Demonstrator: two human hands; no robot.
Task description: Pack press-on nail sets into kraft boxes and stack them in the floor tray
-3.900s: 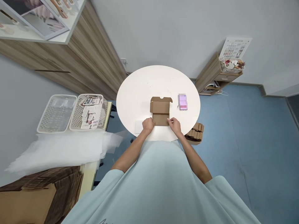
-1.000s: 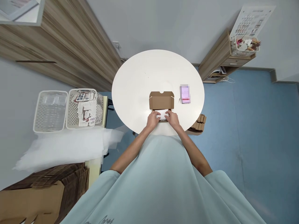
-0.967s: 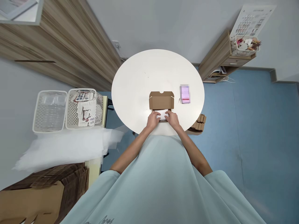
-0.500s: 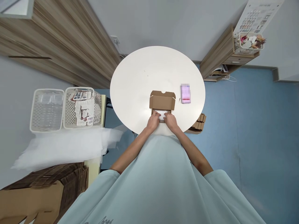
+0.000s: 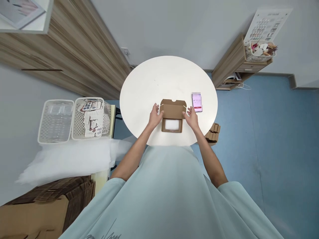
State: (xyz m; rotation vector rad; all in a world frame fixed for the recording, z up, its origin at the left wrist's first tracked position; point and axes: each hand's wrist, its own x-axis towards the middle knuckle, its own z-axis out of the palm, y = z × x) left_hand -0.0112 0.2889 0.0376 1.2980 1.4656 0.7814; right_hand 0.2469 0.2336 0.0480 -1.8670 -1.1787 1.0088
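A small brown cardboard box (image 5: 163,125) stands on the white oval table (image 5: 142,89), its lid (image 5: 173,109) raised at the far side. Inside lies a white wrapped bundle (image 5: 171,124), whose contents I cannot make out. My left hand (image 5: 155,117) is at the left edge of the lid, fingers spread and the thumb close to the side flap. At the right edge, my right hand (image 5: 191,118) has its fingers apart too, with the thumb by the other flap. Neither hand grips anything. A phone (image 5: 196,102) with a lit screen lies just beyond my right hand.
To the left are two white baskets (image 5: 56,121), a stack of white sheet material (image 5: 69,159) and flattened cardboard (image 5: 35,212). Several small folded boxes (image 5: 213,132) sit low at the table's right. A cabinet (image 5: 234,63) stands by the wall.
Both hands have come out of the box, leaving the white bundle in it. They have moved outward and away from me to the two sides of the raised lid.
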